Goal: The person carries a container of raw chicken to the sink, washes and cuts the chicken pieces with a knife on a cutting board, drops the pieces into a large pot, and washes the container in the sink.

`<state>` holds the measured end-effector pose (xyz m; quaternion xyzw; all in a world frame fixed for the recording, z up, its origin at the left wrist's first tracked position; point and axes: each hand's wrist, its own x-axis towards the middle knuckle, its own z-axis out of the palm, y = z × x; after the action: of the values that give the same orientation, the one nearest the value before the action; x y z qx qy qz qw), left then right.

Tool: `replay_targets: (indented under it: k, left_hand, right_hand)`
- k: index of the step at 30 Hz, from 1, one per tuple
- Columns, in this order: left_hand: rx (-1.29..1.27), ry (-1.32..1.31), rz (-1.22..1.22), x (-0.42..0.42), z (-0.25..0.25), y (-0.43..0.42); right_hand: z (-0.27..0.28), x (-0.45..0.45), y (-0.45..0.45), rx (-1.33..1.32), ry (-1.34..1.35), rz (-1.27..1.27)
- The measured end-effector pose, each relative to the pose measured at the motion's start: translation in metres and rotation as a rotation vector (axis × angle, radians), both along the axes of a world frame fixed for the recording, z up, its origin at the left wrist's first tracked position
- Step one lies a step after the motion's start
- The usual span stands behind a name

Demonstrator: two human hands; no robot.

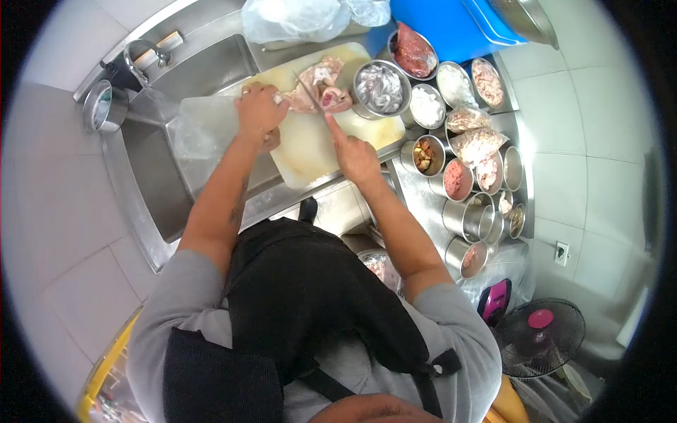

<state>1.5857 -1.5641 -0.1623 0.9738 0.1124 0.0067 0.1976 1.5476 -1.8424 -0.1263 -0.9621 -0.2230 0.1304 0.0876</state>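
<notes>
Pale raw meat [319, 83] with skin lies on the white cutting board [303, 155], which rests across the sink. My right hand [356, 156] is closed round the handle of a knife [307, 92], its index finger stretched toward the blade. The blade lies across the meat. At the left end of the meat is my left hand [259, 109], fingers closed at the meat's edge, with a small pale piece by its thumb. Another piece of meat [271, 141] sits partly hidden below the left wrist. A clear plastic bag [204, 127] lies left of my left hand.
A steel pot of grey strips [381, 88] stands at the board's right. Several steel containers of meat, such as one with pink mince [458, 179], fill the counter to the right. The sink [162, 162] and faucet [144, 53] are left; a blue bin [451, 28] stands behind.
</notes>
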Motion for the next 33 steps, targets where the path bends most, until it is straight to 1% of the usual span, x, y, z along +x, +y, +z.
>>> replay_targets:
  k: [1, 3, 5, 7, 9, 11, 14, 15, 16, 18, 20, 21, 22, 23, 25, 27, 28, 30, 31, 32, 33]
  left_hand:
    - [-0.007, 0.005, 0.006, 0.000, 0.010, -0.004]
    - [0.020, 0.216, -0.019, 0.008, 0.026, -0.010]
    - [-0.004, 0.229, 0.012, 0.008, 0.027, -0.011]
    - [-0.034, 0.243, 0.046, 0.008, 0.026, -0.012]
    - [-0.025, 0.287, -0.041, 0.009, 0.024, -0.012]
    - [-0.082, 0.280, -0.039, 0.006, 0.016, -0.015]
    - [-0.131, 0.242, -0.024, 0.002, -0.002, -0.020]
    - [-0.127, 0.213, -0.009, 0.000, -0.007, -0.021]
    - [-0.135, 0.210, 0.000, 0.001, -0.004, -0.019]
    - [-0.134, 0.237, -0.021, -0.005, 0.008, -0.020]
    - [-0.133, 0.184, 0.014, -0.005, -0.006, -0.020]
    - [-0.137, 0.137, 0.057, -0.005, -0.016, -0.020]
    - [-0.139, 0.131, 0.050, -0.003, -0.025, -0.020]
    - [-0.137, 0.119, 0.039, 0.002, -0.026, -0.019]
    - [-0.134, 0.106, 0.034, 0.004, -0.028, -0.022]
    - [-0.059, 0.080, 0.029, -0.006, -0.007, -0.033]
    - [-0.051, 0.079, 0.026, -0.011, -0.007, -0.034]
    - [-0.122, 0.211, 0.034, -0.014, -0.004, -0.012]
    - [-0.102, 0.202, 0.032, -0.027, -0.001, 0.006]
    - [-0.417, 0.147, 0.136, -0.049, 0.003, 0.023]
    - [-0.739, 0.095, 0.235, -0.062, 0.005, 0.035]
  right_hand:
    - [0.004, -0.001, -0.001, -0.063, -0.007, 0.025]
    - [0.010, 0.001, -0.005, -0.119, -0.017, 0.066]
    - [0.021, 0.004, -0.008, -0.179, -0.031, 0.118]
    - [0.040, -0.001, -0.011, -0.299, -0.034, 0.164]
    - [0.037, 0.000, -0.020, -0.324, -0.032, 0.182]
    - [0.026, 0.006, -0.021, -0.347, -0.018, 0.199]
    - [-0.003, 0.034, 0.005, -0.296, 0.037, 0.221]
    - [-0.019, 0.046, 0.020, -0.225, 0.016, 0.214]
    - [-0.029, 0.059, 0.031, -0.154, -0.010, 0.207]
    - [-0.034, 0.068, 0.039, -0.141, 0.000, 0.195]
    - [-0.029, 0.062, 0.026, -0.116, -0.007, 0.176]
    - [-0.021, 0.045, -0.001, -0.147, 0.041, 0.186]
    - [-0.015, 0.035, -0.016, -0.176, 0.086, 0.191]
    - [-0.010, 0.037, -0.017, -0.180, 0.074, 0.191]
    - [-0.003, 0.037, -0.019, -0.216, 0.174, 0.165]
    - [-0.007, 0.050, 0.021, -0.213, 0.131, 0.157]
    - [-0.009, 0.056, 0.036, -0.202, 0.082, 0.161]
    - [-0.005, 0.052, 0.032, -0.189, 0.092, 0.151]
    - [0.003, 0.047, 0.016, -0.209, 0.159, 0.127]
    - [0.010, 0.040, 0.000, -0.229, 0.224, 0.100]
    - [0.011, 0.030, -0.013, -0.246, 0.220, 0.083]
